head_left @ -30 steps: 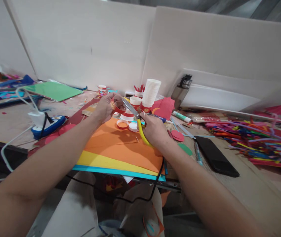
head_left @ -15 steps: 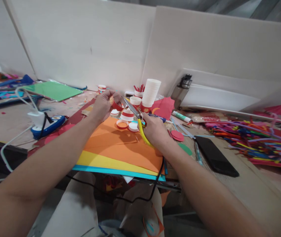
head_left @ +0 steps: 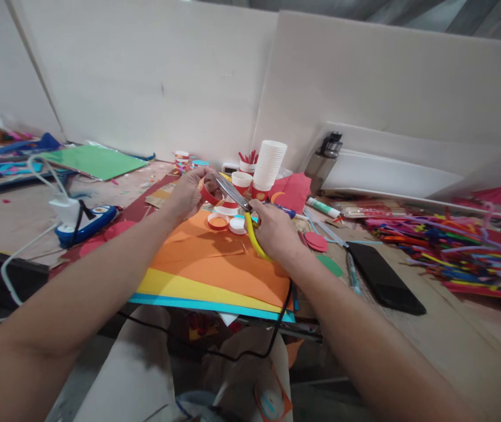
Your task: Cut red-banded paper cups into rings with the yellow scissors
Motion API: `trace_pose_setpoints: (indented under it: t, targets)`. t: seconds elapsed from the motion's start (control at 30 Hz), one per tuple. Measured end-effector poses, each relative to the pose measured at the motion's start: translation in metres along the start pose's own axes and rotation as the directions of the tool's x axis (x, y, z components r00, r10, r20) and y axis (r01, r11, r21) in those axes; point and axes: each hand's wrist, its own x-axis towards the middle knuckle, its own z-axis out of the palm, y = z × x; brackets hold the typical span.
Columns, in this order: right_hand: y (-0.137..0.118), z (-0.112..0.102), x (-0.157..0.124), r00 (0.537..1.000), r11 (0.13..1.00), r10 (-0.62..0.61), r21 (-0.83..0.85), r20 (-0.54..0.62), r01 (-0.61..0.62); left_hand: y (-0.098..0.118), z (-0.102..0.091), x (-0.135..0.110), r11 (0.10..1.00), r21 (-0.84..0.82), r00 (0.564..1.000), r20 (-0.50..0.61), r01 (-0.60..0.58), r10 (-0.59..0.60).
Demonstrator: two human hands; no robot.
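My left hand [head_left: 190, 192] pinches a red ring cut from a paper cup [head_left: 210, 197], holding it above the sheets. In my right hand [head_left: 276, 230] are scissors with yellow handles [head_left: 254, 239]. Their metal blades point up and left and meet the ring's edge; whether the paper lies between them is blurred. Just below are cut cup bottoms, one a red-rimmed disc [head_left: 218, 221] and one a white disc [head_left: 238, 225]. Orange paper [head_left: 215, 264] lies under both hands, over yellow and blue sheets.
A tall stack of white paper cups [head_left: 271, 167] stands behind the hands. To the right lie a glue stick [head_left: 323, 207], a black phone [head_left: 384, 278] and a pile of coloured pipe cleaners [head_left: 456, 246]. A blue power strip [head_left: 87, 225] with cables sits at left.
My left hand has shifted slightly right and turned the red ring. The scissor blades have come closer together, with their tips further left over the ring.
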Motion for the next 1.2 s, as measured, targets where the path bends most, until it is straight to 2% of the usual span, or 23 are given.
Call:
trace_pose_setpoints:
  t: [0.17,0.43,0.6,0.73,1.03,1.2]
  targets:
    - [-0.001,-0.001,0.0,1.0,1.0,-0.004,-0.012,-0.009,0.004,0.001,0.0,0.001,0.999,0.011,0.999,0.007,0.034,-0.034]
    - [0.0,-0.001,-0.001,0.999,1.0,-0.006,0.009,-0.036,0.006,-0.003,-0.007,0.005,0.999,0.05,0.997,0.076,0.006,-0.009]
    - [0.0,-0.001,-0.001,0.999,1.0,0.008,0.021,-0.036,-0.007,0.0,-0.01,0.006,0.997,0.04,0.997,-0.023,-0.073,0.074]
    - [-0.001,-0.001,-0.001,0.999,0.999,0.019,0.036,-0.027,-0.018,-0.001,-0.012,0.007,0.991,0.062,0.992,-0.033,-0.121,0.123]
    - [0.002,0.003,0.0,1.0,0.999,-0.014,0.049,-0.023,0.015,-0.003,-0.008,0.005,0.993,0.115,0.998,-0.057,-0.035,0.042]
    - [0.003,0.003,0.0,1.0,1.0,-0.015,0.018,-0.006,0.015,-0.001,-0.009,0.005,0.99,0.138,0.999,-0.031,-0.017,0.022]
